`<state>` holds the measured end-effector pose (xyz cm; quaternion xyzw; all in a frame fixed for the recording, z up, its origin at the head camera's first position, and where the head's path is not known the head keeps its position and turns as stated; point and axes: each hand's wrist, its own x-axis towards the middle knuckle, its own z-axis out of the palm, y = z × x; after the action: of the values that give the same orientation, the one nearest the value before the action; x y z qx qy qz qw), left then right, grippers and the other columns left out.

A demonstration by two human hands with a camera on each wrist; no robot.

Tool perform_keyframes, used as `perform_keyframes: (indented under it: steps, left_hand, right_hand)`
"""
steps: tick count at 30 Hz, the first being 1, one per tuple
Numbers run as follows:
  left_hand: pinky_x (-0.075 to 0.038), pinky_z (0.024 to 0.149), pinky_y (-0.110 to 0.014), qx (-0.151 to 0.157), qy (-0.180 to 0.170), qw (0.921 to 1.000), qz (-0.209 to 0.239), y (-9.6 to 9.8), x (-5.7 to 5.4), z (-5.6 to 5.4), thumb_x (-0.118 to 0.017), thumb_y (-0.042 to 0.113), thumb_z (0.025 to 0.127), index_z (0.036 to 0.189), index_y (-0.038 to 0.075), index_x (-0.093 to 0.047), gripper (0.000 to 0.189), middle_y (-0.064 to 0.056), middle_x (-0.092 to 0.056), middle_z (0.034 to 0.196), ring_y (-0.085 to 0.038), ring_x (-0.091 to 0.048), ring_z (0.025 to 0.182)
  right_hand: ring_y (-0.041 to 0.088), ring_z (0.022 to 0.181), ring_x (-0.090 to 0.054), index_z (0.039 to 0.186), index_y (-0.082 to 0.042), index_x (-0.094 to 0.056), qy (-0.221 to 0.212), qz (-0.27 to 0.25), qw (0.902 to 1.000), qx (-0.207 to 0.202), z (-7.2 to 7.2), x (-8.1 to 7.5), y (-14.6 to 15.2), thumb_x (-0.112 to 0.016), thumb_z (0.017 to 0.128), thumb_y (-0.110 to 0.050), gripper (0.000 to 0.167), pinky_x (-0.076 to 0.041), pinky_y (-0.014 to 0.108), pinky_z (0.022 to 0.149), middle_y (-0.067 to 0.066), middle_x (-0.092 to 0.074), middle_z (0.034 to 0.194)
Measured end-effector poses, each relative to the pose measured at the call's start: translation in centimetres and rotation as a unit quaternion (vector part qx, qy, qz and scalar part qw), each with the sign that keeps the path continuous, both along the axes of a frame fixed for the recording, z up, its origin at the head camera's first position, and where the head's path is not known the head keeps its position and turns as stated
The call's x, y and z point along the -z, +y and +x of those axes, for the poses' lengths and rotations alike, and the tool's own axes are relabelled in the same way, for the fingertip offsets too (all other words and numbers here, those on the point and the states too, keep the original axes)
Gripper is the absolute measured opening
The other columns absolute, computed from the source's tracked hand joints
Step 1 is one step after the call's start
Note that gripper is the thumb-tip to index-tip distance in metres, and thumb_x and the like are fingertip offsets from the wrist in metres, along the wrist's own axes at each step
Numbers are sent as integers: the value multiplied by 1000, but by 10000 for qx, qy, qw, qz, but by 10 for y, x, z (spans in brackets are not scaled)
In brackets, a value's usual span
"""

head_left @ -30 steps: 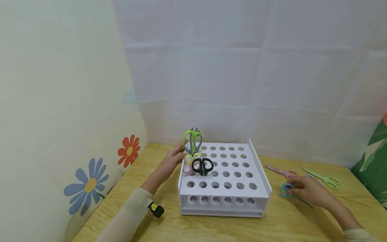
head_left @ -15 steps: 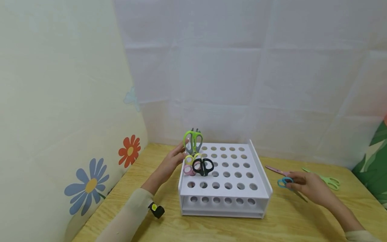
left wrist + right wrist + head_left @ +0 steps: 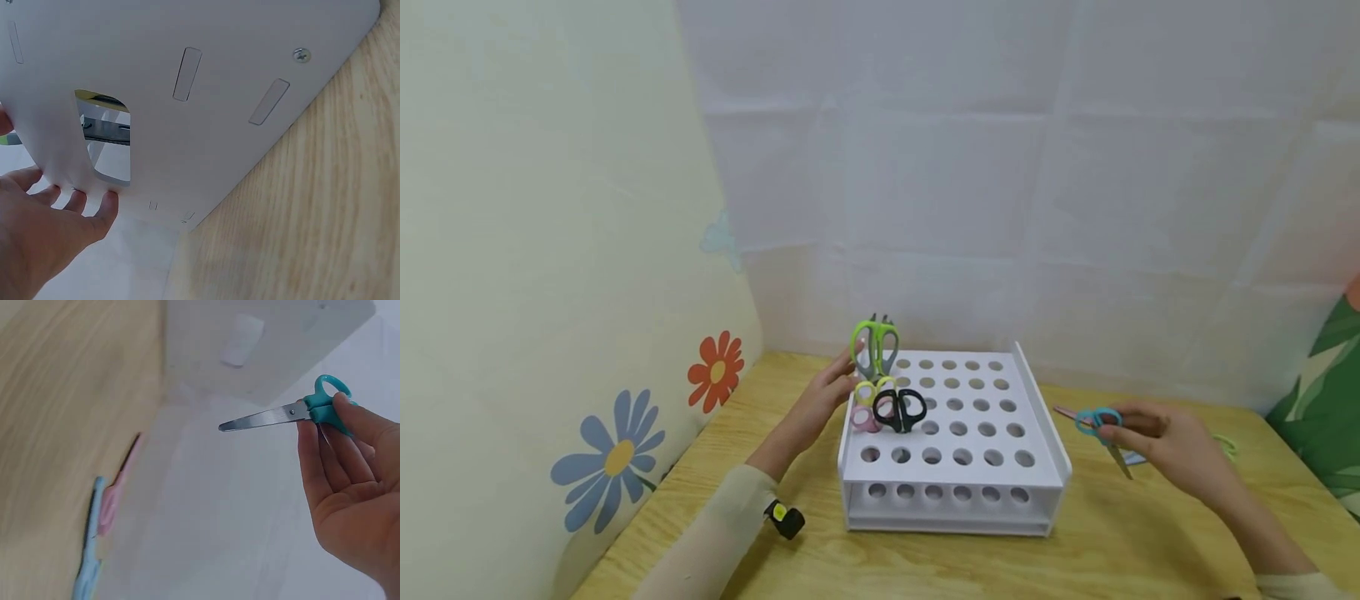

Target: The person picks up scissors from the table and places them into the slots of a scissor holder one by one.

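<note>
My right hand [image 3: 1183,454] pinches teal-blue scissors [image 3: 317,406] by the handle between thumb and fingers, off the table and right of the white rack [image 3: 955,472]. The steel blade points down in the head view. My left hand [image 3: 816,408] rests its fingertips on the rack's left side panel [image 3: 231,156], near the cut-out. Along the rack's left side, scissors stand in holes with handles up: green-and-grey ones [image 3: 876,372] at the back, then yellow [image 3: 886,381], pink [image 3: 868,427] and black [image 3: 898,423]. Their blades are mostly hidden under the top board.
Pink scissors [image 3: 111,503] and light blue scissors [image 3: 89,540] lie on the wooden table [image 3: 1120,550] right of the rack. Light green scissors [image 3: 1227,447] are mostly hidden behind my right hand. A white sheet [image 3: 940,208] hangs behind the table.
My right hand has lifted the blue scissors from the table and moved them up and slightly left toward the rack. My left hand stays at the rack's side.
</note>
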<state>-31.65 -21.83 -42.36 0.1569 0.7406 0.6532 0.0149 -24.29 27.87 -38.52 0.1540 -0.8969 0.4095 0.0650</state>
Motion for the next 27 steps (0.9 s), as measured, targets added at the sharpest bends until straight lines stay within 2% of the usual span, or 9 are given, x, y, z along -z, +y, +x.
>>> perform_keyframes:
  steps: [4, 8, 14, 18, 23, 27]
  left_hand:
    - [-26, 116, -52, 31, 25, 9999, 98, 1, 0, 0, -52, 22, 102, 161, 25, -32, 63, -2, -24, 166, -28, -25, 148]
    - [-27, 116, -52, 34, 36, 9999, 119, 1, 1, 1, -51, 20, 102, 161, 27, -33, 61, -2, -25, 165, -28, -25, 148]
    - [-28, 116, -51, -66, 8, 10000, -7, -1, 1, 1, -51, 24, 102, 161, 27, -33, 62, 3, -26, 164, -26, -27, 148]
    - [-28, 116, -51, -109, -24, 9999, -67, -3, 3, -1, -52, 27, 103, 161, 30, -33, 61, 3, -25, 165, -25, -27, 148]
    - [-30, 115, -50, -102, 25, 9999, -30, -3, 4, -3, -55, 31, 102, 160, 30, -34, 62, 1, -28, 164, -24, -29, 147]
    - [-31, 115, -48, 37, 188, 9996, 185, 0, 6, -4, -54, 23, 101, 161, 20, -33, 64, -3, -29, 164, -24, -31, 146]
  right_hand:
    - [7, 92, -70, 122, 0, -70, 164, -303, 9994, -99, 8, -12, -6, -73, 96, -22, 34, -57, 27, 72, 10, -75, 108]
    - [7, 93, -70, 119, -3, -71, 381, -336, 9987, -108, 16, -20, -11, -73, 96, -21, 29, -57, 27, 72, 7, -75, 107]
    - [8, 95, -71, 122, -7, -71, 561, -485, 9972, 81, 24, -33, -19, -73, 96, -24, 31, -54, 19, 76, 2, -75, 108]
    - [3, 98, -68, 125, -11, -70, 593, -667, 9952, 408, 24, -42, -27, -74, 95, -28, 34, -47, 14, 78, -2, -75, 109]
    - [3, 103, -67, 128, -11, -67, 749, -1304, 9867, 621, 19, -47, -43, -76, 94, -25, 38, -47, 12, 82, -2, -75, 112]
    - [8, 100, -70, 133, -7, -63, 816, -2009, 9757, 303, 13, -47, -57, -75, 94, -14, 41, -50, 13, 83, 1, -75, 111]
